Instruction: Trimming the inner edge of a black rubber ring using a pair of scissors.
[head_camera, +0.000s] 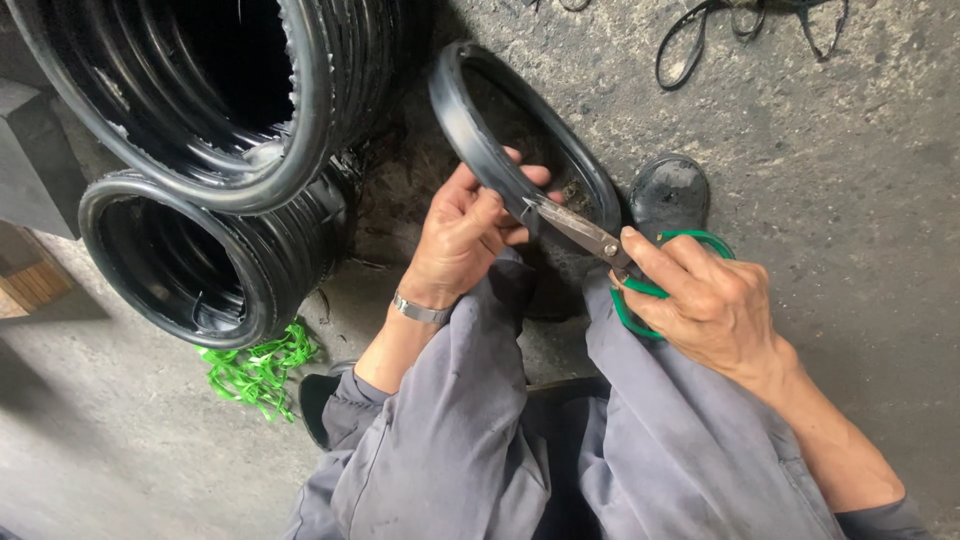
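Head view: my left hand (465, 235) pinches the rubber ring (480, 150) steady; my right hand (705, 300) grips green-handled scissors (600, 240), blades apparently trimming its edge.

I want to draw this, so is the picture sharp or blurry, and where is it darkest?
Head view: mostly sharp; the left hand, right hand and scissors show clear edges. Light is soft and even, with faint shadows on the concrete floor. Darkest inside the stacked black rubber rings; small glints shine on their rims and on the held rubber ring.

A workshop: bare concrete floor (850, 150), stacked black rubber rings (215, 270), green strapping scraps (255, 370).
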